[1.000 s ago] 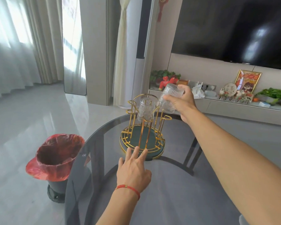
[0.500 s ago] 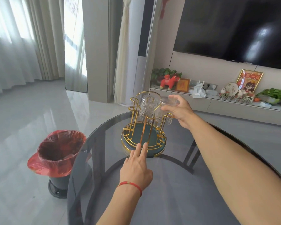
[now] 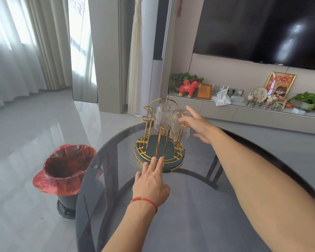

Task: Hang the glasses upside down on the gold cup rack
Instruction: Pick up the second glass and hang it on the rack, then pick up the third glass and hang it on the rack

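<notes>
Head view: right hand (image 3: pixel 200 124) fingers spread beside hung glass (image 3: pixel 180 124); left hand (image 3: pixel 149 184) flat, steadying rack (image 3: pixel 160 153)

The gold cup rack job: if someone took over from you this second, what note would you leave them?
Left hand: open, fingertips at the near rim of the gold cup rack, steadying it.
Right hand: open, no grip, fingers beside the right-hand glass.
Done: two glasses hang upside down, the right-hand one and the back glass.
Left: several pegs are free; no further glasses are in view on the glass table.
</notes>
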`<control>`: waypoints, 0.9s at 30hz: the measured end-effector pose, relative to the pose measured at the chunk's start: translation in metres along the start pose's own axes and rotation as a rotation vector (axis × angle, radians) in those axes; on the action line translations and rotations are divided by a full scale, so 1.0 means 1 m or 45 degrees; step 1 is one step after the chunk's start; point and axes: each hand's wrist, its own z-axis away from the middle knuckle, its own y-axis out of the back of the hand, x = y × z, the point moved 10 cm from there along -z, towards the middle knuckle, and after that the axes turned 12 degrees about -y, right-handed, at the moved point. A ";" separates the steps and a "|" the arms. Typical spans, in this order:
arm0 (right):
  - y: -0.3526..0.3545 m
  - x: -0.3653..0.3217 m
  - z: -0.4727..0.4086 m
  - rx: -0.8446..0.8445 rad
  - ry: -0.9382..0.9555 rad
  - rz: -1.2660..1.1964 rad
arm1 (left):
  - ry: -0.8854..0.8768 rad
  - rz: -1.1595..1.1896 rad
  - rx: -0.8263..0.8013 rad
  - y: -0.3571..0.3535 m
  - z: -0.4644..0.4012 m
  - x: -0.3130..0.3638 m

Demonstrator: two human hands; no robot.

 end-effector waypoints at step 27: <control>0.084 0.153 0.306 0.197 0.593 2.268 | -0.486 -0.052 0.091 -0.017 0.095 0.171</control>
